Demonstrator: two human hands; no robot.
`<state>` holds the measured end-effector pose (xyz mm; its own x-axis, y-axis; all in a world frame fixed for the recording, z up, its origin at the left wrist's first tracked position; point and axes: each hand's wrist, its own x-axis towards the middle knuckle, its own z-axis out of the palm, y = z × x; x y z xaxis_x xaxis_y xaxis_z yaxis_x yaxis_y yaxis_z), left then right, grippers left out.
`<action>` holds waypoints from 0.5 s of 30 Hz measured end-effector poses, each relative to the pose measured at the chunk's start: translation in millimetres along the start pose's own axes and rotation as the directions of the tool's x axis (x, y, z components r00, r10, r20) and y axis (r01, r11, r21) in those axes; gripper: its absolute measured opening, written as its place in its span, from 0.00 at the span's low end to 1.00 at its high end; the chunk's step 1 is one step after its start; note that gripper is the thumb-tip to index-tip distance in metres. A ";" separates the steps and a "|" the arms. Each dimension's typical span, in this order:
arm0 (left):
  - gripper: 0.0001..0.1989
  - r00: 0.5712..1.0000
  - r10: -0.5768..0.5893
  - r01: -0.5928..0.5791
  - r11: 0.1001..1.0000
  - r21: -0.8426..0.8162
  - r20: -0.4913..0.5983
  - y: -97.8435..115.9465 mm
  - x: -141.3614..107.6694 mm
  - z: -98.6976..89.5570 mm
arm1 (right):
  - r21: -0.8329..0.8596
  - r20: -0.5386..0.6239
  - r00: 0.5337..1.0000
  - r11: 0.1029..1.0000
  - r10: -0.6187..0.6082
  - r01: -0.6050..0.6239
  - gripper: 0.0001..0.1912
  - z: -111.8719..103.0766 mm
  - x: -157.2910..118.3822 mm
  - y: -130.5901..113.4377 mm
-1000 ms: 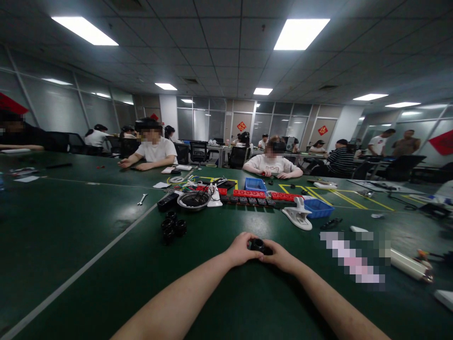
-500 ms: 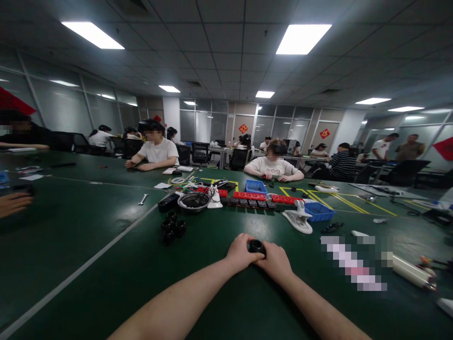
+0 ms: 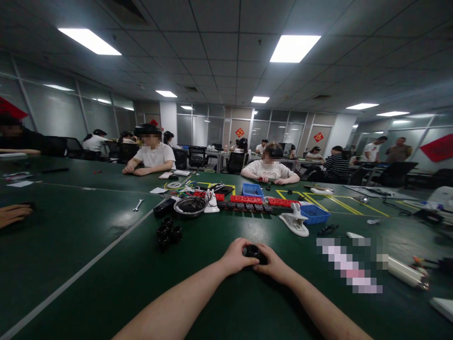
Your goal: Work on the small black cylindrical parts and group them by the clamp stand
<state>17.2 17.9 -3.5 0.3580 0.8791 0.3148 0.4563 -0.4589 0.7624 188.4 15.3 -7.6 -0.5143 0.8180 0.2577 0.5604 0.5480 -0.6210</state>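
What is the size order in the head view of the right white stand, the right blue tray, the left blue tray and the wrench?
1. Right blue tray and right white stand: too alike to rank
2. Left blue tray
3. Wrench

We see one small, glossy black round piece (image 3: pixel 252 250) near the middle of the scene, held between our left hand (image 3: pixel 236 257) and right hand (image 3: pixel 273 264). Its round, dark recess faces up and it looks roughly upright, though our fingers cover its sides and its lower part is hard to make out.
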 end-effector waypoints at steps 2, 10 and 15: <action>0.21 1.000 0.000 0.000 1.000 -0.006 0.007 0.6 0.2 -0.7 | 0.031 0.046 0.999 0.999 0.016 -0.017 0.24 -4.9 -1.0 0.1; 0.21 0.999 -0.027 0.029 0.999 -0.042 0.037 3.7 2.4 -0.6 | 0.080 0.073 0.997 0.996 0.030 -0.036 0.19 -12.0 -1.9 -2.2; 0.21 0.998 -0.055 0.055 0.997 -0.049 0.011 4.5 3.8 2.6 | 0.042 0.019 0.998 0.997 0.065 -0.066 0.15 -9.2 -0.1 -2.1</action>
<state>22.8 18.7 -0.4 0.3411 0.9015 0.2663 0.4352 -0.4026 0.8053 193.2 15.6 0.4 -0.4887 0.8485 0.2028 0.5656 0.4852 -0.6669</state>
